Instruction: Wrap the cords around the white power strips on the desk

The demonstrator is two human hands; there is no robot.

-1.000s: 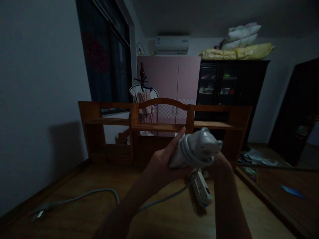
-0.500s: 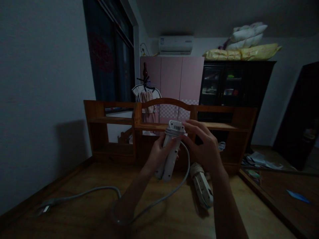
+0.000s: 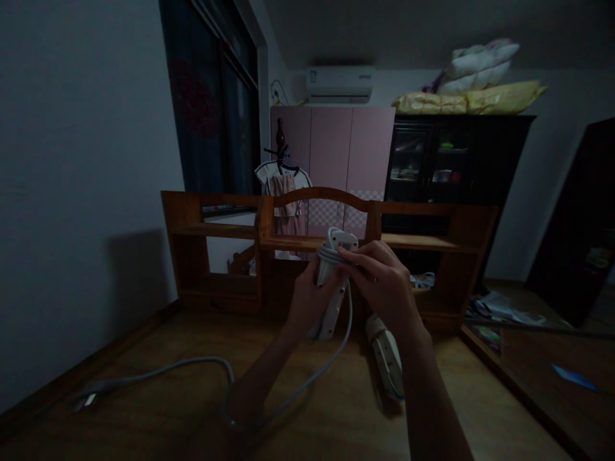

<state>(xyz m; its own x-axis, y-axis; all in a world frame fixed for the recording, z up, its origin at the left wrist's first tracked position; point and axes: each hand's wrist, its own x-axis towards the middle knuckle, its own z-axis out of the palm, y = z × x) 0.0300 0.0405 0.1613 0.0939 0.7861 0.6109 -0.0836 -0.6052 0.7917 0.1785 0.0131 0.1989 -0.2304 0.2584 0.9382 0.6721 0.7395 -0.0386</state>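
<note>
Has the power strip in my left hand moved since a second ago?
Yes, leftward: the power strip then reached right past the right centre divider of the wooden shelf; now it sits left of that divider.

We have a bare, slim-fingered left grip (image 3: 308, 299) and a matching bare right grip (image 3: 385, 276), each running into a slender, uncovered forearm (image 3: 428, 384).

The power strip (image 3: 329, 323), end-on a second ago, now shows its back. The right hand (image 3: 384, 278) now reaches fingertips across the cord wraps (image 3: 328, 255). The loose cord (image 3: 350, 320) bows less toward the desk's (image 3: 158, 339) right edge
</note>
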